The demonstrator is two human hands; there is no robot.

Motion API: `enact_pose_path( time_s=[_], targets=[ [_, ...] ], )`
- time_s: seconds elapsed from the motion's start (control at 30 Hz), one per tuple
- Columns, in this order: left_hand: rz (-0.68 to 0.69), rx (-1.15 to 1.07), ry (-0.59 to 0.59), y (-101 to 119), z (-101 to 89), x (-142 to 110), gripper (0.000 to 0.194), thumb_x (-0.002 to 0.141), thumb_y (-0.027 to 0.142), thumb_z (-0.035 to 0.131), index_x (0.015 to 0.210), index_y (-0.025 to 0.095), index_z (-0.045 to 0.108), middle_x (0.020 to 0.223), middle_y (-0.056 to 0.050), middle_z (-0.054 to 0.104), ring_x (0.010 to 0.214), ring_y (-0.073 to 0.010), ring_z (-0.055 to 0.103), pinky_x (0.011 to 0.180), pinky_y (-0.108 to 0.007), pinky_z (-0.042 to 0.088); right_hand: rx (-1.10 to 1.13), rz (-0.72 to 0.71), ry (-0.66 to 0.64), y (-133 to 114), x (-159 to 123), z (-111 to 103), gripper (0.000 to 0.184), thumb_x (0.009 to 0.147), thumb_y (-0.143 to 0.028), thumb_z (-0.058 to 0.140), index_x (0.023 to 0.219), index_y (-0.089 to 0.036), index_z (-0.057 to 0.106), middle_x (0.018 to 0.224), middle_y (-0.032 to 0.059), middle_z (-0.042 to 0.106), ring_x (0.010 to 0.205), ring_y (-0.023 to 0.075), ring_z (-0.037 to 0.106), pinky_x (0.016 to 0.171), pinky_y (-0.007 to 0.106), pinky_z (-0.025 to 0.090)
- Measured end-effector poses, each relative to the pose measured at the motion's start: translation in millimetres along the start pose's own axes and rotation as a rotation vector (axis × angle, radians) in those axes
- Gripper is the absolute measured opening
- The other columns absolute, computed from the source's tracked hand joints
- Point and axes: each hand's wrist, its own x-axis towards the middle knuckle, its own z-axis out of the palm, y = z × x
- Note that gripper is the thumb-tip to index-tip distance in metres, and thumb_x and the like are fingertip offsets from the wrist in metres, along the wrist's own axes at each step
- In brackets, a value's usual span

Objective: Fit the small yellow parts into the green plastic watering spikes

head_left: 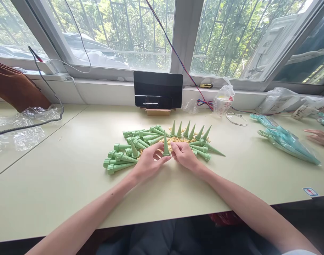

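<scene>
Between the thumb and fingers of my left hand point(151, 161) a green plastic spike point(165, 144) stands upright, point up, with its wide base low near the table. My right hand point(186, 154) is closed in a pinch just right of the spike; what its fingertips hold, if anything, is too small to make out. Behind my hands lies a heap of small yellow pieces point(181, 141). Several green spikes point(188, 129) stand point up along the back of that heap. To the left, many ribbed-cap green spikes point(121, 157) lie on their sides, and others point(201, 148) lie at the right.
A dark tablet point(158, 85) leans on the sill, with a phone point(158, 102) on a cardboard stand point(158, 112) before it. Bagged turquoise items point(289, 141) lie right, near another person's hand point(319, 137). Left are a brown bag point(18, 86), clear plastic wrap point(29, 132) and a black cable point(51, 120).
</scene>
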Motion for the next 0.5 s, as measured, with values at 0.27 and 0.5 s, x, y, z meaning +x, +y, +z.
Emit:
enact_pose_path(
  time_s=[0.27, 0.5],
  targets=[
    [0.136, 0.162, 0.092, -2.7, 2.4, -1.1, 0.016, 0.082, 0.024, 0.068, 0.097, 0.019, 0.066, 0.089, -0.001, 0.055, 0.062, -0.0093, 0.056, 0.059, -0.025, 0.055, -0.003, 0.023, -0.072, -0.2, 0.7, 0.1, 0.055, 0.099, -0.045, 0.038, 0.050, -0.020, 0.041, 0.039, -0.0041, 0.040, 0.039, 0.0091, 0.038, 0.047, 0.024, 0.033],
    [0.090, 0.082, 0.109, 1.1, 2.9, -0.4, 0.017, 0.086, 0.028, 0.063, 0.101, 0.023, 0.069, 0.104, -0.004, 0.056, 0.071, -0.0114, 0.058, 0.060, -0.027, 0.060, 0.026, 0.034, -0.038, -0.3, 0.7, 1.5, 0.054, 0.099, -0.046, 0.038, 0.053, -0.019, 0.045, 0.040, -0.0042, 0.041, 0.039, 0.0094, 0.039, 0.047, 0.024, 0.034]
  ],
)
